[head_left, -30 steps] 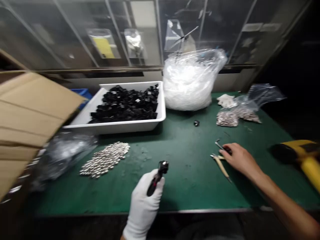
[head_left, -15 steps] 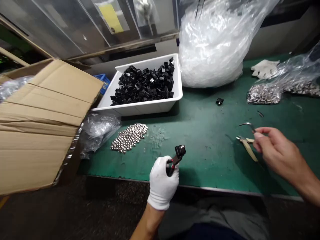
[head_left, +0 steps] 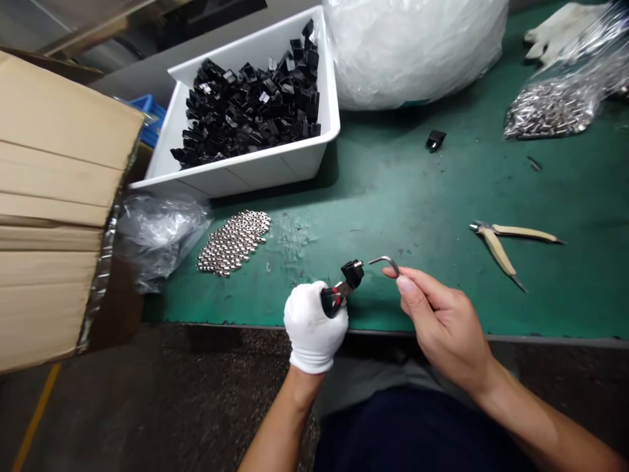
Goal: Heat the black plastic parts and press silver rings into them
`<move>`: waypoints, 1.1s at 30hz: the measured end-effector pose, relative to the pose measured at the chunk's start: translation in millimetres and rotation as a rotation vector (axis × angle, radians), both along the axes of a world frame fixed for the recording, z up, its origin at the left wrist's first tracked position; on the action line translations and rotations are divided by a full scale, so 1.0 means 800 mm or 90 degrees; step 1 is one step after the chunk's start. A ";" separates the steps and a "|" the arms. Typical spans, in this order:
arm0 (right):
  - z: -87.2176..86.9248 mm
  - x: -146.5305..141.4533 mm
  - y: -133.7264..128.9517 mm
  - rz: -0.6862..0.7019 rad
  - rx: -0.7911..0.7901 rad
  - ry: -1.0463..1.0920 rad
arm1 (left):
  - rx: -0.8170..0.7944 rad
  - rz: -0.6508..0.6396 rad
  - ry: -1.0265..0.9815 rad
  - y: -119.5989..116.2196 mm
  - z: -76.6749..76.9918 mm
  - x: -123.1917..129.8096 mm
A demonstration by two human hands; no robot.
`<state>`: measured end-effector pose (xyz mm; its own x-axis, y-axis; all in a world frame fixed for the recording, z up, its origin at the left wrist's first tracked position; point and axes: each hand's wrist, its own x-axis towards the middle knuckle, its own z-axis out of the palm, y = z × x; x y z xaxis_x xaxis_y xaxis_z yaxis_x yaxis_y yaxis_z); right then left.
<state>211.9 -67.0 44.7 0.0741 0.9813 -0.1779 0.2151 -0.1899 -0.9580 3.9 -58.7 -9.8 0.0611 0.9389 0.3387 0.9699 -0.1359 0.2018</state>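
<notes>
Pinching a curved metal pin (head_left: 386,261) between thumb and forefinger, your bare right hand (head_left: 445,326) has lifted off the mat and now sits just beside the black clip (head_left: 352,274) clenched in your white-gloved left hand (head_left: 311,326). From the head view, the tan-handled pliers (head_left: 496,246) your fingers hovered over earlier lie well right of the grip on the green mat (head_left: 393,196), with the white tray (head_left: 255,176) of black clips beyond it.
</notes>
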 end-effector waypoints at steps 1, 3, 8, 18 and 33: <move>-0.001 -0.001 0.000 0.000 -0.003 0.006 | 0.000 0.000 0.003 0.000 0.000 0.000; -0.002 -0.003 -0.001 -0.002 -0.009 0.028 | -0.005 0.003 0.008 -0.001 -0.001 0.000; -0.004 -0.008 -0.001 0.003 -0.027 0.072 | -0.018 0.008 0.008 -0.001 -0.001 0.001; -0.001 -0.012 0.003 0.029 -0.060 0.069 | -0.008 0.002 0.014 -0.001 -0.002 0.001; -0.002 -0.036 -0.012 0.023 -0.044 0.122 | -0.032 -0.026 -0.087 -0.003 0.010 0.003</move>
<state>183.3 -76.7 43.5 -0.0024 0.9678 -0.2516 0.0376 -0.2513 -0.9672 6.1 -61.1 -1.6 0.0557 0.9525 0.2994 0.9271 -0.1607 0.3386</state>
